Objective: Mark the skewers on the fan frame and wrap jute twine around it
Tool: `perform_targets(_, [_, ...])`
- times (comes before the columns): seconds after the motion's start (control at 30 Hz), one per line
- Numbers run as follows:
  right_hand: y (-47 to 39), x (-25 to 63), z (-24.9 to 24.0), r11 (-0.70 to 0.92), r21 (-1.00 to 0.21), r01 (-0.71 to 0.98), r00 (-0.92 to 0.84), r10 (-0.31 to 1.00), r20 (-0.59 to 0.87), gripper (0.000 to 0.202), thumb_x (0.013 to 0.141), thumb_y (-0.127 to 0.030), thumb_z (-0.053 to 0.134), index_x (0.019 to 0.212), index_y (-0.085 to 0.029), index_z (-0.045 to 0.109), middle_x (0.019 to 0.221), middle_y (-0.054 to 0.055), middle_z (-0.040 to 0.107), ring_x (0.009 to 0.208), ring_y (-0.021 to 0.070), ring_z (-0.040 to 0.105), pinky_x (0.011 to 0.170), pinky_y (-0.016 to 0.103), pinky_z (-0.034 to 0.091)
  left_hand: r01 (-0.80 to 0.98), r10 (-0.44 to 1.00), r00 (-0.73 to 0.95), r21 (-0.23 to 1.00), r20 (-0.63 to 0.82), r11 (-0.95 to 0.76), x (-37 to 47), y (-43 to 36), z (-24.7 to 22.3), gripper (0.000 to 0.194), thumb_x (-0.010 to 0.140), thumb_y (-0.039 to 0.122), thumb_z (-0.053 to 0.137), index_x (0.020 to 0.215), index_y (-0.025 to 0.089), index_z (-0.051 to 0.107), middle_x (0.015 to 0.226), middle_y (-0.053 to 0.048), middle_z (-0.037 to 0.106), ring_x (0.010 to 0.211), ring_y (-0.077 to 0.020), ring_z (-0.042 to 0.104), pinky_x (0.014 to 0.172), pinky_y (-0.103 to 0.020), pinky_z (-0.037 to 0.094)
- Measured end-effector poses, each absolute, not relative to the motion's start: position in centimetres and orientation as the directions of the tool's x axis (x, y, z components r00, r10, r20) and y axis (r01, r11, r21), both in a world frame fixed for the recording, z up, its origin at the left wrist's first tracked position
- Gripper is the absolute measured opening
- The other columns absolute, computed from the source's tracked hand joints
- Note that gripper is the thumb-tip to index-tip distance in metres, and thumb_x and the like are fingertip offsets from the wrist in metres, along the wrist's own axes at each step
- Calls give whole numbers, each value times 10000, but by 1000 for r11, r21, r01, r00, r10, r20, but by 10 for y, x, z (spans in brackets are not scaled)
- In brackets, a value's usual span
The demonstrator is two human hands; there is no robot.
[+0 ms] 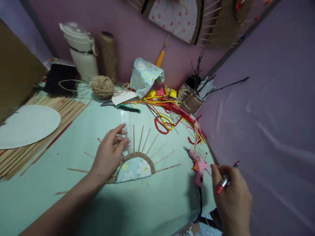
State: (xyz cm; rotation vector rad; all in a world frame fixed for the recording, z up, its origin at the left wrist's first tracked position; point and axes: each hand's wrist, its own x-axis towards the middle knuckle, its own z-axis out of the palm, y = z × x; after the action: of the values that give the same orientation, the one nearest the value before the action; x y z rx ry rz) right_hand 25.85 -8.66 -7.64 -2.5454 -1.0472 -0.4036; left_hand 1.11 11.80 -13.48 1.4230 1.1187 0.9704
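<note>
My left hand point(108, 152), fingers bent, rests its fingertips on a clear ruler point(126, 119) that lies over a half-round craft piece. This piece has a flowered fabric centre point(134, 170), a burlap rim point(148, 159) and thin wooden sticks point(141, 138) fanning outward. Part of its left side is hidden by my hand. At the right, my right hand point(232, 193) is closed around a red and silver pen point(223, 185), held slantwise between the fingers. Just left of that hand is a pink glue gun point(199, 167) with an orange trigger, its nozzle pointing away.
Wooden sticks point(71, 108) and a white oval board point(29, 126) lie left. Toward the back are a twine ball point(102, 86), green-handled pliers point(129, 108), scissors point(161, 125), blue fabric point(145, 77) and coloured strips point(169, 108). A white canister point(83, 54) stands by the wall.
</note>
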Motion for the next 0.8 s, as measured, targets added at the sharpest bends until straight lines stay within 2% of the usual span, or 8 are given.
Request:
perform_targets(0.1, [-98, 267, -80, -760, -125, 637, 768, 613, 186, 370, 820, -601, 495, 826, -233, 535, 772, 75, 660, 680, 281, 605, 559, 326, 377, 113, 971, 236, 994, -25, -1, 11, 118, -135, 477, 826, 303, 592, 1291, 222, 530, 1109, -46, 550, 843, -137, 632, 798, -357, 604])
perform_targets(0.23, [-98, 257, -102, -771, -99, 629, 777, 620, 111, 393, 824, -595, 465, 916, -218, 532, 880, 116, 667, 813, 312, 620, 614, 349, 420, 101, 976, 216, 995, -39, 18, 10, 118, -133, 481, 818, 311, 597, 1284, 214, 533, 1110, -53, 554, 837, -144, 635, 791, -363, 601])
perform_targets(0.3, [-100, 253, -107, -749, -102, 655, 756, 645, 112, 404, 842, -586, 420, 919, -210, 547, 905, 131, 668, 860, 322, 615, 661, 375, 439, 90, 978, 205, 996, -46, 28, 9, 119, -132, 474, 818, 308, 594, 1278, 208, 534, 1108, -55, 554, 836, -142, 630, 782, -352, 598])
perform_targets(0.4, [-106, 253, -107, -747, -101, 657, 749, 630, 207, 470, 833, -605, 399, 975, -196, 580, 967, 152, 663, 939, 346, 593, 716, 412, 453, 71, 976, 214, 997, -44, 30, 8, 118, -131, 448, 826, 289, 582, 1265, 210, 539, 1107, -55, 552, 848, -137, 619, 778, -331, 591])
perform_targets(0.53, [-111, 256, -106, -751, -100, 653, 755, 637, 156, 503, 810, -623, 413, 969, -192, 617, 909, 158, 675, 893, 354, 602, 675, 419, 462, 69, 974, 222, 997, -32, 17, 6, 117, -132, 426, 843, 272, 563, 1265, 220, 536, 1117, -61, 551, 846, -136, 609, 770, -327, 578])
perform_targets(0.63, [-110, 257, -108, -761, -86, 643, 760, 622, 186, 511, 803, -631, 430, 978, -196, 635, 926, 166, 672, 938, 370, 595, 676, 429, 468, 100, 972, 231, 995, -31, 8, 5, 117, -133, 422, 858, 262, 548, 1278, 233, 524, 1126, -63, 550, 851, -139, 602, 748, -316, 564])
perform_targets(0.7, [-107, 256, -108, -761, -92, 642, 763, 621, 178, 519, 808, -646, 422, 960, -205, 649, 900, 158, 672, 898, 365, 606, 658, 432, 471, 120, 971, 240, 993, -20, -9, 5, 117, -134, 420, 863, 260, 544, 1282, 233, 518, 1118, -59, 549, 827, -130, 592, 750, -313, 555])
perform_targets(0.8, [-94, 246, -104, -715, -160, 680, 725, 625, 290, 517, 835, -633, 433, 962, -186, 659, 924, 159, 673, 899, 350, 620, 713, 447, 482, 153, 965, 261, 988, -5, -36, 5, 117, -135, 416, 868, 260, 537, 1283, 227, 519, 1103, -55, 546, 781, -119, 580, 753, -316, 548])
